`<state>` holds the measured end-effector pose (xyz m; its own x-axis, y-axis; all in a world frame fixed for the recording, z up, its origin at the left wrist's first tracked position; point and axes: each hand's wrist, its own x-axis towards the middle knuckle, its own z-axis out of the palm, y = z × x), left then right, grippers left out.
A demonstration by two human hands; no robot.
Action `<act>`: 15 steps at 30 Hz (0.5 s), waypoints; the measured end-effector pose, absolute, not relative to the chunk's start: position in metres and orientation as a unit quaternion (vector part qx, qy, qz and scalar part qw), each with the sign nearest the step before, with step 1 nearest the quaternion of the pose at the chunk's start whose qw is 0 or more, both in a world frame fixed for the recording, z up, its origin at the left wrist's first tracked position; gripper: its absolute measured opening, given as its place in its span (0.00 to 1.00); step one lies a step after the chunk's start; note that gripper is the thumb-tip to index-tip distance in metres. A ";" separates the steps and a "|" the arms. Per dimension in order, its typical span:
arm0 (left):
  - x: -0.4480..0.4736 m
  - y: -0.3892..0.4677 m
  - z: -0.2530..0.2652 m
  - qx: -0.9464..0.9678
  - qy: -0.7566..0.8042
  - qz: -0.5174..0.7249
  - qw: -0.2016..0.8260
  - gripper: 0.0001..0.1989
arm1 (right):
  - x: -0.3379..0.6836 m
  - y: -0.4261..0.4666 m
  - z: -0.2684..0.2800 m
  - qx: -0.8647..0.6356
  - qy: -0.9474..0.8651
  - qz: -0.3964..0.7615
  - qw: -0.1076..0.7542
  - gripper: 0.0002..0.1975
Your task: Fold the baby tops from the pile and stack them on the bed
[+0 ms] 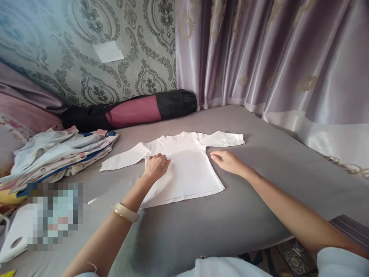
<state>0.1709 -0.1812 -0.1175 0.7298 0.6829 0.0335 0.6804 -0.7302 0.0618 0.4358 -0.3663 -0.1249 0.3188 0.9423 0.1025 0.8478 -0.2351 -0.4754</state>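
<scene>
A white long-sleeved shirt lies spread nearly flat on the grey bed sheet, its neckline away from me and both sleeves stretched out sideways. Over the shirt's left side is my left hand, back up and fingers curled. Its fingertips are hidden, so whether they grip any cloth does not show. A pale bangle circles that wrist. My right hand hovers just beside the shirt's right edge, below the right sleeve. Its thumb and fingers are drawn together, with no cloth visible between them.
A stack of folded clothes sits at the left. In front of it are a white object with a hole and a blurred-out patch. A long black and maroon bag lies along the wall. Purple curtains hang at the right.
</scene>
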 end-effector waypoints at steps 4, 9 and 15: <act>0.219 -0.176 -0.125 0.945 0.316 0.056 0.067 0.12 | 0.488 -0.356 -0.122 -0.848 -0.442 0.023 0.291 0.16; 0.270 -0.174 -0.141 0.956 0.242 0.102 0.130 0.15 | 0.542 -0.358 -0.132 -0.918 -0.267 -0.071 0.283 0.17; 0.313 -0.167 -0.151 0.959 0.205 0.112 0.162 0.19 | 0.568 -0.360 -0.150 -0.941 -0.215 -0.075 0.252 0.20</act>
